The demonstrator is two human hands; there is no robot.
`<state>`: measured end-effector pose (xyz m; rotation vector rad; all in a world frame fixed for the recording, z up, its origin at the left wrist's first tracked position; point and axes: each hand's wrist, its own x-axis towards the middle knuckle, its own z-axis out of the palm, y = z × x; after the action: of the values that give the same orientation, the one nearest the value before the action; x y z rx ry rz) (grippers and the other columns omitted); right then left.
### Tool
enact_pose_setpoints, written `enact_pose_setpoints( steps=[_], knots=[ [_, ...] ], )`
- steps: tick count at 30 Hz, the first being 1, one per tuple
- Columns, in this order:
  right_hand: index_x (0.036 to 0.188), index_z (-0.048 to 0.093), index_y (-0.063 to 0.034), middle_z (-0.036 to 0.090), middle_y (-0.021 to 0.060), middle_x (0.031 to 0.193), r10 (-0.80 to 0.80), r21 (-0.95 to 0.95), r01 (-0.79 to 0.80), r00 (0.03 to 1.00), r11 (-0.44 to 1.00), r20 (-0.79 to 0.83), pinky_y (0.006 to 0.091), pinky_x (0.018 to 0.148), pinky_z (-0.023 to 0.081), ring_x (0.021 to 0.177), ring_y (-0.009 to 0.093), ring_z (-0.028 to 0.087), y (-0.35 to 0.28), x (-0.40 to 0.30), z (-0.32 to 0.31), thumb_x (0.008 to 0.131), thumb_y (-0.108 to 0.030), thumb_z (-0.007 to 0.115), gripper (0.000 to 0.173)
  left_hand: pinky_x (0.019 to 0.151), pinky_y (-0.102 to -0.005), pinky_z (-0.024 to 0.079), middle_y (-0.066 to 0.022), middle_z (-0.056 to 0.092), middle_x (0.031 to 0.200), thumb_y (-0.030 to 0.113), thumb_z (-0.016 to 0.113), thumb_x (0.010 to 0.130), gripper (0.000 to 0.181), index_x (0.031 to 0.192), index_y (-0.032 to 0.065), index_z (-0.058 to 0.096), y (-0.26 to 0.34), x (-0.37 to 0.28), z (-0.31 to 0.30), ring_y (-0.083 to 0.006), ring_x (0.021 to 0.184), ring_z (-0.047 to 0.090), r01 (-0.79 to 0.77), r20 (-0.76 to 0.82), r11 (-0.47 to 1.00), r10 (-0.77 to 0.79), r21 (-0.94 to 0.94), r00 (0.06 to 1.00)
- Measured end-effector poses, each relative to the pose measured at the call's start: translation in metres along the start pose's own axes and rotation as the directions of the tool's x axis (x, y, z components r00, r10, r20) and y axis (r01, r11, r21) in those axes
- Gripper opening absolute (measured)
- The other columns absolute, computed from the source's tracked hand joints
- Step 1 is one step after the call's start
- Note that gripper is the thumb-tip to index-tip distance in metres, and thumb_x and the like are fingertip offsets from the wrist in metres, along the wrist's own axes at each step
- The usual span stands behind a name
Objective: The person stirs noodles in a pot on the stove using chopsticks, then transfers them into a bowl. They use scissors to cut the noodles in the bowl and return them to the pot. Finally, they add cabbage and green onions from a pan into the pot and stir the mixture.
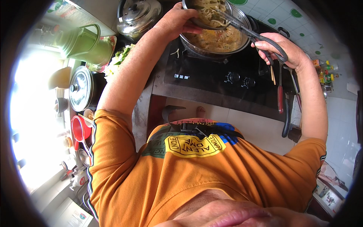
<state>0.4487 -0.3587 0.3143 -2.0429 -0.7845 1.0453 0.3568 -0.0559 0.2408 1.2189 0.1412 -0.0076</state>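
Note:
My left hand point(177, 21) grips the rim of a metal bowl point(231, 8) of noodles point(211, 12), which is held over the far left part of a wide metal pan. The pan point(210, 53) sits on the black gas hob point(198, 71) and holds a brown, soupy stew point(215, 41). In my right hand point(279, 48) are dark-handled kitchen scissors or tongs point(249, 32); which of the two I cannot tell. Their far end reaches to the noodles at the bowl's edge. The bowl's top is cut off by the picture's edge.
A steel kettle point(139, 18) stands left of the pan. Chopped greens point(117, 61), a green jug point(88, 46) and a lidded pot point(80, 88) line the left side, with a red strainer point(80, 127) nearer. Utensils with red point(280, 99) and black handles point(286, 119) jut over the counter's front edge at right.

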Motion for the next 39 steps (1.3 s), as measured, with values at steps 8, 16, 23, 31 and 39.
enact_pose_setpoints(
  steps=[8,16,23,31,39],
  knots=[
    [0.093,0.059,-0.0079,0.06,-0.0002,0.072,0.118,0.089,-0.116,0.993,0.989,-0.02,0.0208,0.055,0.048,0.06,0.007,0.057,-0.012,0.028,0.01,0.092,-0.043,0.064,0.036,0.061,-0.0363,0.063,-0.0117,0.069,0.103,0.002,0.053,0.085,0.047,0.131,0.0076,0.049,0.001,-0.009,0.008,-0.0237,0.079,0.071,-0.023,0.154,1.0,0.024,-0.009,0.988],
    [0.076,0.057,-0.0089,0.049,-0.0052,0.061,-0.066,-0.167,0.049,0.993,0.985,-0.1,0.0191,0.047,0.04,0.051,0.003,0.047,-0.02,0.048,0.019,0.088,-0.036,0.068,0.032,0.061,-0.0371,0.063,-0.0139,0.069,0.1,0.006,0.054,0.087,0.041,0.127,0.0046,0.051,0.003,-0.014,0.007,-0.0259,0.076,0.071,0.038,0.17,0.998,-0.03,-0.042,0.985],
    [0.08,0.058,-0.0094,0.053,-0.0043,0.062,-0.096,-0.113,0.084,0.99,0.99,-0.103,0.0167,0.045,0.04,0.05,0.003,0.049,-0.026,0.044,0.002,0.091,-0.036,0.067,0.03,0.067,-0.0444,0.063,-0.0166,0.068,0.084,0.01,0.058,0.087,0.02,0.103,-0.0018,0.06,-0.001,0.001,-0.025,-0.0328,0.075,0.071,0.136,0.114,0.982,-0.121,-0.131,0.986],
    [0.102,0.063,-0.0069,0.044,-0.0068,0.063,0.005,-0.61,-0.097,0.989,0.786,-0.15,0.0262,0.056,0.031,0.058,0.008,0.04,-0.061,0.007,-0.013,0.08,-0.036,0.073,0.039,0.071,-0.0464,0.063,-0.0176,0.065,0.087,0.01,0.056,0.089,0.017,0.101,-0.0027,0.059,0.015,-0.006,-0.029,-0.0349,0.072,0.069,0.242,-0.08,0.97,-0.243,-0.019,0.967],
    [0.095,0.064,-0.0054,0.054,-0.004,0.071,0.051,-0.347,-0.027,0.997,0.937,0.061,0.0204,0.059,0.044,0.065,0.005,0.052,-0.055,0.043,-0.006,0.082,-0.041,0.073,0.039,0.067,-0.042,0.063,-0.0169,0.069,0.1,0.002,0.052,0.088,0.034,0.122,0.0003,0.055,0.021,-0.017,-0.003,-0.0299,0.076,0.071,0.154,0.235,0.988,-0.151,0.004,0.96]
  ],
)
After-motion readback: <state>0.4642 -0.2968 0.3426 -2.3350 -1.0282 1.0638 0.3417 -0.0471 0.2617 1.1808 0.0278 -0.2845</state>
